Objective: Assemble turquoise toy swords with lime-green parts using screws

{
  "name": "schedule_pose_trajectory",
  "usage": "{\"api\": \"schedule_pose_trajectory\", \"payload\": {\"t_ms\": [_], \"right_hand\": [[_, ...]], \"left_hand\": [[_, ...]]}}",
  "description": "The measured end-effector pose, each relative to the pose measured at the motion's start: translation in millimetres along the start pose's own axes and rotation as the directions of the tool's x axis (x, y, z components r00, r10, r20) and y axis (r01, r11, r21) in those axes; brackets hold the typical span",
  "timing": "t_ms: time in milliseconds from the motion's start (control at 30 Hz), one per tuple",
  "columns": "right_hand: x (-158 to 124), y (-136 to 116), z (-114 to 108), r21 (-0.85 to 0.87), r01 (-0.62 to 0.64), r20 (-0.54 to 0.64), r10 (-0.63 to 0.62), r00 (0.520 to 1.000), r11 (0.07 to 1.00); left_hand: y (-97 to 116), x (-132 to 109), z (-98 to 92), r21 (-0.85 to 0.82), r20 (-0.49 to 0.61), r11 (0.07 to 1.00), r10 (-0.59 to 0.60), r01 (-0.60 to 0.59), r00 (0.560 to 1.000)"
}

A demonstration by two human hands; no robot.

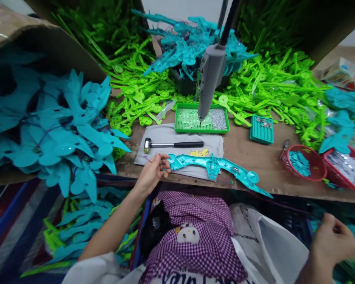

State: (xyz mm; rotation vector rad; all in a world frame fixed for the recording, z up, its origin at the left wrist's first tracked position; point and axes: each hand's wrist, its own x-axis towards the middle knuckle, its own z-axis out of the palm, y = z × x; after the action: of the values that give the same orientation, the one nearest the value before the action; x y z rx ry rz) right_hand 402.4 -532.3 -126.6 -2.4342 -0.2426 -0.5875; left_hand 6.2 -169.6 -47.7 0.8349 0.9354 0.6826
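Note:
A teal plastic bow-shaped piece (213,165) lies across the front of the workbench, partly over a grey cloth (180,136). At its left end, the fingers of my left hand (156,171) are closed on the tip. A thin wire shows beside those fingers. My right hand (333,240) is low at the far right, away from the bow piece and below the table edge. Its fingers are curled and slightly blurred, and whatever is in them is hidden. Behind the bow piece, a small hammer (174,144) with a black handle rests on the cloth.
A grey power screwdriver (210,79) hangs over a green tray (179,129) of small screws. Teal stacked trays (260,136), a red basket (315,171) and a second red basket (343,177) stand right. Green plastic pieces (139,94) and teal pieces (85,114) are heaped around.

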Motion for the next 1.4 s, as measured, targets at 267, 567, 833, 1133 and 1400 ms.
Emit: {"api": "schedule_pose_trajectory", "payload": {"t_ms": [267,567,833,1133,1400], "right_hand": [[-89,-211,2,0.551,0.52,0.0,-0.623,0.783,0.653],[-161,-300,7,0.904,-0.066,0.416,-0.83,0.372,0.423],[-145,-274,4,0.67,-0.276,0.693,-0.714,-0.101,0.69],[-154,-265,18,0.674,-0.085,0.7,-0.671,-0.246,0.734],[-134,-253,13,0.841,0.235,0.499,-0.867,0.013,0.487]], "left_hand": [[-2,0,48.6,0.54,0.4,0.834,-0.139,-0.111,0.906],[-30,-36,49.2,0.633,0.654,0.54,0.012,-0.555,0.757],[-53,-84,31.2,0.526,0.258,0.741,0.33,-0.418,0.908],[-60,-68,23.2,0.493,0.251,0.695,0.463,-0.524,0.85],[-38,-43,27.4,0.578,0.536,0.495,0.37,-0.649,0.759]]}}
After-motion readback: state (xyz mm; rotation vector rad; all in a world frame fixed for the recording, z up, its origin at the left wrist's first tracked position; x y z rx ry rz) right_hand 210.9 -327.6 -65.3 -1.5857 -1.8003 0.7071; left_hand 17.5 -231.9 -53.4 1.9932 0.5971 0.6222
